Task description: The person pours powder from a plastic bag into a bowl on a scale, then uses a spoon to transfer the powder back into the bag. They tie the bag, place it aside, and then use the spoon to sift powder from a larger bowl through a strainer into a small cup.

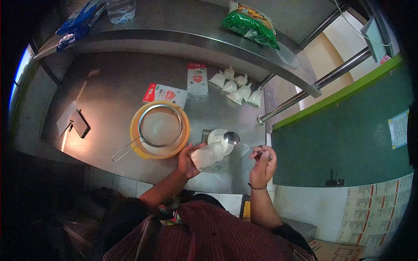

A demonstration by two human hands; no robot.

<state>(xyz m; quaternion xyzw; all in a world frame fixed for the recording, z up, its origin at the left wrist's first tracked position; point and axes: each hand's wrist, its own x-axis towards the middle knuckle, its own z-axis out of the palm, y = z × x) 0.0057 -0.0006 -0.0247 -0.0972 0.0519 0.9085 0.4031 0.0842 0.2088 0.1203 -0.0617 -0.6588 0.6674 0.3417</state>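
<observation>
Spoon (pixel 232 138) gripped by right hand (pixel 262 167), bowl poised over white container (pixel 220 140) | left hand (pixel 188 161) clasps small plastic bag (pixel 208 155), mouth tipped toward container (likely for filling) | sieve (pixel 160 126) on orange bowl (pixel 136 139) left of container, on surface (pixel 109 95).

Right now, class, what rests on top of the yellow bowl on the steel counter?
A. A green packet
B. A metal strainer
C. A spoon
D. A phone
B: a round metal strainer sits across the rim of the yellow bowl, its handle sticking out toward the counter's near edge.
</observation>
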